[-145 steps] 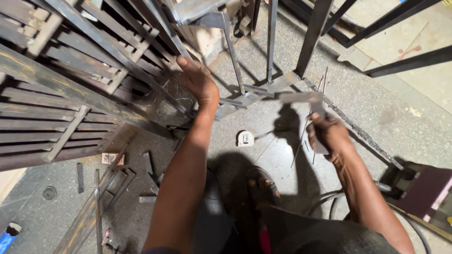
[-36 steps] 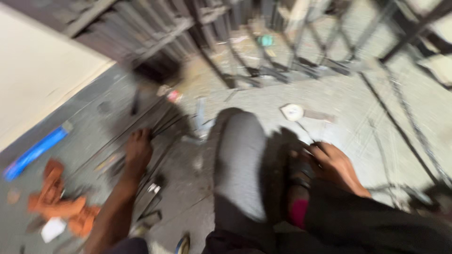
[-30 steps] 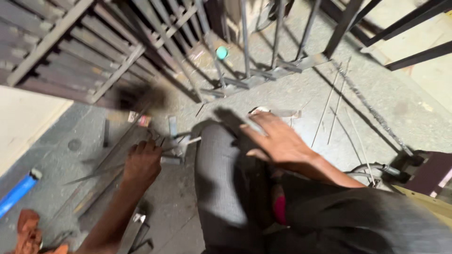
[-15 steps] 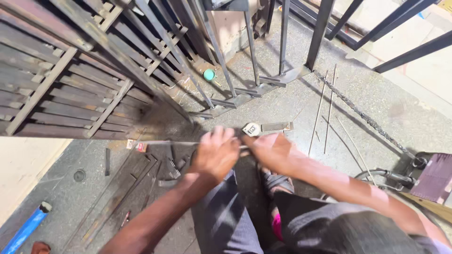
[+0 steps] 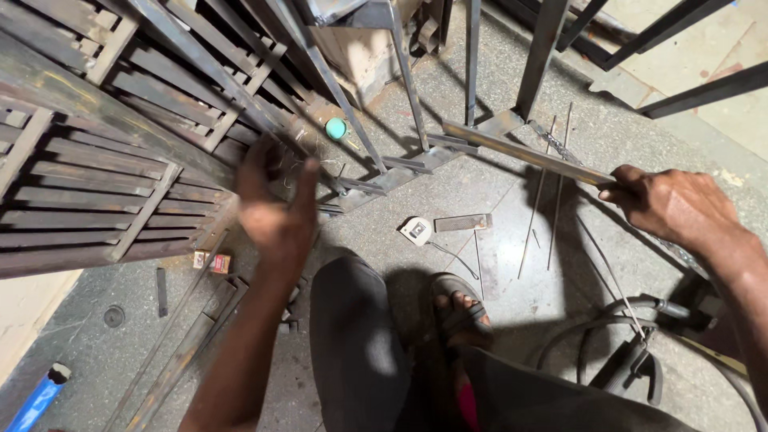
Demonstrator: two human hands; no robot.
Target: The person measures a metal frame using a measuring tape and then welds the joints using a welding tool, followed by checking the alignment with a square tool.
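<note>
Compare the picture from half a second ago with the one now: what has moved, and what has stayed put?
The hands have parted. The right hand alone holds the flat metal bar, swung out to the right; the left hand has let go and lifted, open, toward the metal grille. The tape measure and small green object have stayed on the floor.

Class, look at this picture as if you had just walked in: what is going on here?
A person crouches on a stone floor among welded metal grilles. The right hand grips one end of a flat steel bar, holding it off the floor toward an upright metal frame. The left hand is raised, open and blurred, near a slatted grille, holding nothing. A tape measure, thin rods and a short flat offcut lie on the floor.
</note>
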